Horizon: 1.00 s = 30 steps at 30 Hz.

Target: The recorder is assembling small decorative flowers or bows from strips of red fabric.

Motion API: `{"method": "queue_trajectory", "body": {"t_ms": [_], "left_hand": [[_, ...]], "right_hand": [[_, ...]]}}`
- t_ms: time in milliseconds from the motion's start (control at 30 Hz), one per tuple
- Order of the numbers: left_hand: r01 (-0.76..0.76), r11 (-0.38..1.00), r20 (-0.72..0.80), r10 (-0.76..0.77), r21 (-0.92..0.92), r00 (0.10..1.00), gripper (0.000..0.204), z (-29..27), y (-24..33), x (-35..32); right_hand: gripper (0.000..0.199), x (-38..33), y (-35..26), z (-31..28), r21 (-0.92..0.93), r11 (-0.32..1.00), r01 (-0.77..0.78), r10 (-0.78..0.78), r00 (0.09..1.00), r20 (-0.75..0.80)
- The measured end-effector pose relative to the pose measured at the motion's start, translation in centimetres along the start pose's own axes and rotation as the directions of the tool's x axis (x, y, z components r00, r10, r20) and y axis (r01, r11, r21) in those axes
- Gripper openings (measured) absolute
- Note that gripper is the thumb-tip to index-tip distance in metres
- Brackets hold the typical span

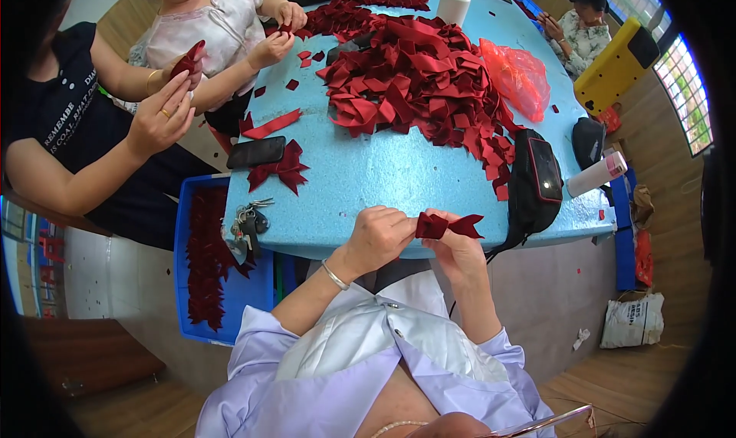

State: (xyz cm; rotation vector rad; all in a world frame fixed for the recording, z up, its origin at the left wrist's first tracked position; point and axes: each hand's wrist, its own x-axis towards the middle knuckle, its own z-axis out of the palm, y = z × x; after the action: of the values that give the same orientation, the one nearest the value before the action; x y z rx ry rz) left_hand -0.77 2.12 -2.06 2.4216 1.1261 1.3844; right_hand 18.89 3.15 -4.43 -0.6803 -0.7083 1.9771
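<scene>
One dark red ribbon piece (447, 225) is pinched between my left hand (377, 237) and right hand (458, 248) at the near desk (383, 177) edge, half folded. One finished bow (280, 168) lies left; the big ribbon heap (418, 81) farther off looks unworked.

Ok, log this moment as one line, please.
left hand: pinching ribbon piece | right hand: pinching same ribbon piece | ribbon pile: on blue table

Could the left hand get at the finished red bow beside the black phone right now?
Probably not right away: the left hand and right hand pinch a red ribbon piece. The table toward the bow looks unobstructed.
</scene>
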Motion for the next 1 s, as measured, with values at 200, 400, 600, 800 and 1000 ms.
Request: {"method": "queue_trajectory", "body": {"t_ms": [200, 400, 600, 800, 1000], "left_hand": [[0.005, 0.994, -0.01, -0.004, 0.113, 1.0, 0.021, 0.7, -0.4, -0.9], [0.043, 0.999, 0.054, -0.044, 0.029, 0.998, 0.024, 0.2, -0.7, -0.9], [0.009, 1.0, 0.125, -0.009, 0.003, 0.992, 0.028, -0.7, -0.1, 0.1], [0.231, 0.929, 0.123, -0.203, -0.29, 0.971, 0.021, 0.2, -0.8, 0.6], [0.53, 0.499, 0.363, -0.398, -0.685, 0.843, 0.018, -0.7, -0.8, 0.6]], "right_hand": [[0.024, -0.9, -0.1, 0.6, 0.018, 0.988, -0.156, 0.157, 0.983, -0.091], [0.018, -1.1, -1.3, 0.4, -0.098, 0.961, -0.259, 0.259, 0.966, -0.014], [0.016, -1.3, -1.9, 1.1, -0.16, 0.959, -0.233, 0.241, 0.97, 0.035], [0.016, -1.3, -0.2, 0.8, -0.019, 0.984, -0.177, 0.178, 0.977, 0.12], [0.017, -1.2, 0.0, 0.3, 0.027, 0.989, -0.148, 0.146, 0.987, 0.073]]}}
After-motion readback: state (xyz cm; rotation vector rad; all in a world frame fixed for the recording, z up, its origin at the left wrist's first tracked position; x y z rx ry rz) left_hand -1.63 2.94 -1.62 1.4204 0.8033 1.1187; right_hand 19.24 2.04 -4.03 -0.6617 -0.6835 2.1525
